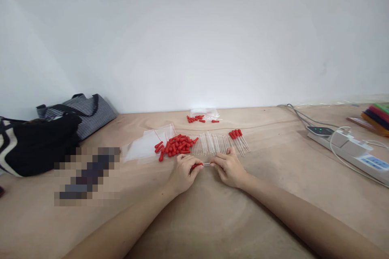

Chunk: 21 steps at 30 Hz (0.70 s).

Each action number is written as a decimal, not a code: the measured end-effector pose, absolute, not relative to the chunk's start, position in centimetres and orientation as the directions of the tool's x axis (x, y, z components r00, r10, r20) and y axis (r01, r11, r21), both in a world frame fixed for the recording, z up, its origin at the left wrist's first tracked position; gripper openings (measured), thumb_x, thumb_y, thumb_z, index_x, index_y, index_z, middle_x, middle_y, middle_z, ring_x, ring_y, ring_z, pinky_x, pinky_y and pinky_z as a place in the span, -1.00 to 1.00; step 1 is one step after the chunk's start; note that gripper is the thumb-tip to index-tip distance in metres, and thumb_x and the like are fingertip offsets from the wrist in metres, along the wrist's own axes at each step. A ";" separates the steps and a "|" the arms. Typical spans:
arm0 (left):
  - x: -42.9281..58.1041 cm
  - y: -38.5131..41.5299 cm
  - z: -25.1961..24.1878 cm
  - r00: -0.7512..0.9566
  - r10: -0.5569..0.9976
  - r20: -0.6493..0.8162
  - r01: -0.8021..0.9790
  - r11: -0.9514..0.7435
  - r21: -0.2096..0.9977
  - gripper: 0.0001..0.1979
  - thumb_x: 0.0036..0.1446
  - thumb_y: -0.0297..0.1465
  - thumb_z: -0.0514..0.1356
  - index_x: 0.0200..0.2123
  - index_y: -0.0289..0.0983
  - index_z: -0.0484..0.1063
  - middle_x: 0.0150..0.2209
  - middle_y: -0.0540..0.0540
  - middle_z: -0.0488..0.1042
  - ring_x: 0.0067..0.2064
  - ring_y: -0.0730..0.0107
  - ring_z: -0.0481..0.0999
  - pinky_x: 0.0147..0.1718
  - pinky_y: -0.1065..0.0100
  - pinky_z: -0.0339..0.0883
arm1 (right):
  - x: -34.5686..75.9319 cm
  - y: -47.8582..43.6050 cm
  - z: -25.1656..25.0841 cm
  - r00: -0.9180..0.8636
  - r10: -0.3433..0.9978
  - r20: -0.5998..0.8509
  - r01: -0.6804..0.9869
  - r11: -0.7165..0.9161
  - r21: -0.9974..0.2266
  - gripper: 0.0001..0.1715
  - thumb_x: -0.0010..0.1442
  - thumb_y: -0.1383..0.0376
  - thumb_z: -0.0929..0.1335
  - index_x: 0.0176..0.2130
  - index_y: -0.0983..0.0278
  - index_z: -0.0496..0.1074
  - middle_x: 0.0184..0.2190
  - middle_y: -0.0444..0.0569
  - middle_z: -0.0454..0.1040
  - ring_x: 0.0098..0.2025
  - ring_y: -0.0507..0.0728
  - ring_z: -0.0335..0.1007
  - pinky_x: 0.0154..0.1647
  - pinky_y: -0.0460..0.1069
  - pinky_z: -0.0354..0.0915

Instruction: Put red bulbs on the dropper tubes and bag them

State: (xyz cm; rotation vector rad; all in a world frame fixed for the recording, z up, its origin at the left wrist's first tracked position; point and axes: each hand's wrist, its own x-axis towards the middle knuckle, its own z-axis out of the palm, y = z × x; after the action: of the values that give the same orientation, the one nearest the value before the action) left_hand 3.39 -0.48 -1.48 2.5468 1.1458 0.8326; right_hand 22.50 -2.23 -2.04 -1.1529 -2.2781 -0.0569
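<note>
My left hand [184, 172] is closed in a pinch on a red rubber bulb [197, 165]. My right hand [228, 168] is closed on a thin clear glass tube [207, 164] whose end meets the bulb. Both hands rest on the wooden table [194, 218]. Just beyond them lie a heap of loose red bulbs [176, 145], a row of bare clear tubes [211, 143], and a few tubes with red bulbs fitted [239, 139] at the right end.
Clear plastic bags [146, 145] lie left of the heap. A second small bag with red bulbs [203, 116] sits near the wall. Striped and black bags [45, 133] stand at the left; a power strip with cables [349, 147] and coloured books [377, 117] at the right.
</note>
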 end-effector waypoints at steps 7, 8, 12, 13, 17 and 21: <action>3.3 -0.5 -1.5 0.568 0.679 0.466 0.571 -0.732 0.371 -0.84 0.12 -0.36 0.03 -0.43 -0.24 0.36 -0.45 0.02 0.48 -0.37 0.42 0.41 -0.13 0.23 0.04 | 22.2 -2.2 -2.1 -0.465 0.743 0.481 0.745 0.622 -0.241 -0.73 0.15 0.37 0.13 -0.43 0.29 0.35 -0.50 -0.10 0.40 -0.49 -0.01 0.16 -0.30 -0.02 -0.15; 3.3 -0.5 -1.5 0.568 0.674 0.472 0.568 -0.737 0.367 -0.84 0.12 -0.37 0.03 -0.44 -0.24 0.35 -0.46 0.02 0.48 -0.37 0.42 0.41 -0.13 0.23 0.04 | 22.2 -2.2 -2.0 -0.465 0.746 0.477 0.743 0.622 -0.249 -0.74 0.15 0.37 0.13 -0.43 0.29 0.35 -0.50 -0.11 0.40 -0.49 -0.01 0.16 -0.30 -0.02 -0.15; 3.4 -0.5 -1.6 0.576 0.655 0.489 0.561 -0.752 0.346 -0.84 0.12 -0.36 0.05 -0.45 -0.25 0.35 -0.48 0.02 0.47 -0.39 0.44 0.40 -0.14 0.24 0.05 | 22.1 -2.2 -1.9 -0.463 0.768 0.444 0.739 0.610 -0.285 -0.75 0.15 0.37 0.14 -0.43 0.29 0.34 -0.51 -0.12 0.42 -0.50 -0.01 0.17 -0.29 -0.02 -0.15; 3.4 -0.5 -1.6 0.578 0.651 0.492 0.561 -0.755 0.340 -0.84 0.12 -0.36 0.05 -0.45 -0.25 0.35 -0.48 0.03 0.47 -0.39 0.44 0.40 -0.14 0.24 0.04 | 22.1 -2.2 -1.9 -0.461 0.776 0.431 0.738 0.605 -0.299 -0.75 0.15 0.37 0.14 -0.43 0.28 0.34 -0.50 -0.12 0.42 -0.50 -0.01 0.18 -0.28 -0.02 -0.15; 3.4 -0.5 -1.6 0.582 0.640 0.502 0.555 -0.763 0.330 -0.84 0.12 -0.36 0.05 -0.45 -0.25 0.35 -0.47 0.04 0.47 -0.38 0.45 0.40 -0.12 0.25 0.03 | 21.9 -2.3 -1.7 -0.440 0.819 0.368 0.736 0.563 -0.375 -0.74 0.16 0.36 0.14 -0.45 0.27 0.33 -0.50 -0.14 0.44 -0.49 -0.01 0.19 -0.29 -0.03 -0.14; 3.4 -0.5 -1.5 0.582 0.640 0.501 0.554 -0.763 0.332 -0.85 0.12 -0.37 0.06 -0.45 -0.25 0.36 -0.47 0.04 0.48 -0.38 0.46 0.41 -0.12 0.24 0.01 | 22.0 -2.2 -1.5 -0.425 0.851 0.308 0.729 0.524 -0.441 -0.69 0.20 0.33 0.12 -0.47 0.27 0.33 -0.52 -0.16 0.44 -0.50 -0.02 0.20 -0.28 -0.03 -0.14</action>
State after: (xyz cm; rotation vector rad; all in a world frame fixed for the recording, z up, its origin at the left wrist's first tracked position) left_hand 3.43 -0.45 -1.55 2.6678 1.0133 0.9309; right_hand 22.01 -2.15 -1.49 -1.2851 -2.2717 0.3283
